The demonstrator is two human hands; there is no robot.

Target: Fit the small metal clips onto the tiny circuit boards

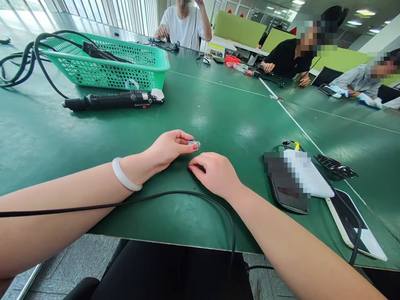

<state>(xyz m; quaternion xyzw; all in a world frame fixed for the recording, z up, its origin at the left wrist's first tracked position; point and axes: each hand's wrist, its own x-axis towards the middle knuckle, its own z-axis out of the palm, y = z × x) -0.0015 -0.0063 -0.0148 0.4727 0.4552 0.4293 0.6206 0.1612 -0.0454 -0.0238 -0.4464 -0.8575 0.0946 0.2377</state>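
Observation:
Between the thumb and fingers of my left hand (171, 146) is a small silvery piece (193, 143), too small to make out in detail. A white bangle circles my left wrist. My right hand (215, 173) is just right of and below it, over the green table (175, 216), with thumb and index fingertip pressed together in a pinch. Whatever that pinch holds, if anything, is too small to see. A black cable (175, 192) runs across the table in front of both hands, near its front edge.
A black electric screwdriver (115, 101) lies before a green basket (106, 62) at the left, with looped cables. Phones (290, 191), a white device (315, 177), a tablet-like item (359, 225) and a black hair clip (336, 166) lie at right. Several people sit across the table.

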